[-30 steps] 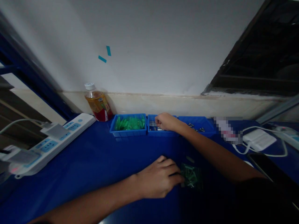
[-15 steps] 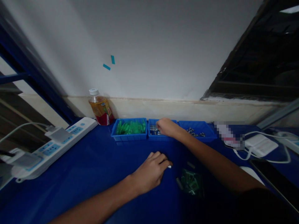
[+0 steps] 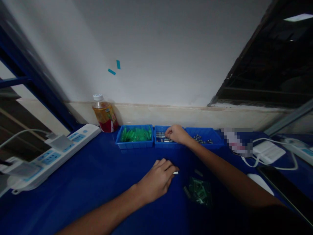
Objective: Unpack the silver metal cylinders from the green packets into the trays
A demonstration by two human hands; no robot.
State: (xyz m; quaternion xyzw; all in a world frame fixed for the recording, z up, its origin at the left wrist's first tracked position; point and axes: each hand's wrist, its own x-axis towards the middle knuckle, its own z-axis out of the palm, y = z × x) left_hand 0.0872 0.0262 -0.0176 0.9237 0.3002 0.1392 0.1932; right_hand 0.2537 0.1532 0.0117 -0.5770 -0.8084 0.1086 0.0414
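My left hand [image 3: 158,178] is above the blue table, its fingers curled in. A small pale cylinder [image 3: 175,172] sticks out from between its thumb and fingers. My right hand [image 3: 176,134] reaches into the middle blue bin [image 3: 168,146], fingertips pinched together over small metal cylinders [image 3: 160,135]. Whatever those fingertips hold is hidden. To the left stands a bin of green plastic pieces [image 3: 136,133]. The right-hand bin [image 3: 212,132] holds small metal fittings [image 3: 200,138], partly behind my forearm.
A clear bag with green and metal pieces [image 3: 201,191] lies right of my left hand, with loose metal cylinders [image 3: 187,192] by it. A power strip [image 3: 61,153] and drink bottle [image 3: 105,115] are on the left. A white charger [image 3: 269,151] and dark phone [image 3: 286,186] lie right.
My right hand has shifted slightly right in the middle bin, showing more of the metal cylinders. More of the pale cylinder shows at my left fingertips. The view has moved slightly.
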